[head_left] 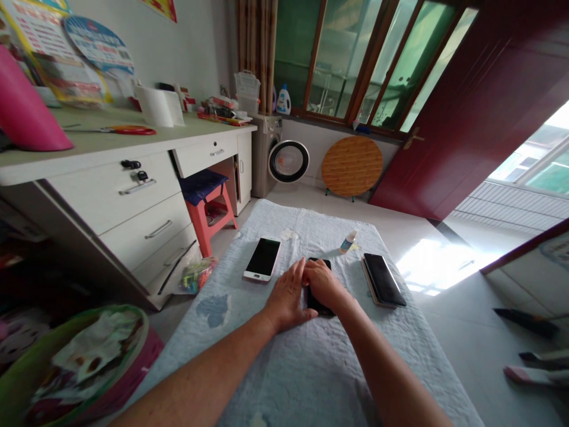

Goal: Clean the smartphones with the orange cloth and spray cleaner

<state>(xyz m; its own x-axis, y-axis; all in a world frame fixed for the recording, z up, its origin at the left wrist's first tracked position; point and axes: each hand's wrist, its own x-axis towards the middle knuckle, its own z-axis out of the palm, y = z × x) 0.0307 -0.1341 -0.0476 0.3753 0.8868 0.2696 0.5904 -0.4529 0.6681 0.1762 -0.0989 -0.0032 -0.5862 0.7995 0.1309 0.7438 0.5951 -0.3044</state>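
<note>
A dark phone (320, 303) lies at the middle of the cloth-covered table, partly hidden by my hands. My left hand (288, 296) rests along its left side, with fingers extended forward and the thumb reaching toward the phone's near end. My right hand (322, 280) is over the phone's upper part, fingers bent and pressed together near its left edge; whatever they pinch is too small to make out. To the left lies a white-framed phone (263, 259), and to the right a black phone (384, 280). A small white bottle (348, 242) stands beyond my right hand.
Pale blue cloth (267, 367) covers the table. On the left are a white desk (133, 207), a red stool (204, 222) and a basket (151, 347) of waste. Farther off stand a washing machine (265, 155) with its door open and a round wooden board (352, 166).
</note>
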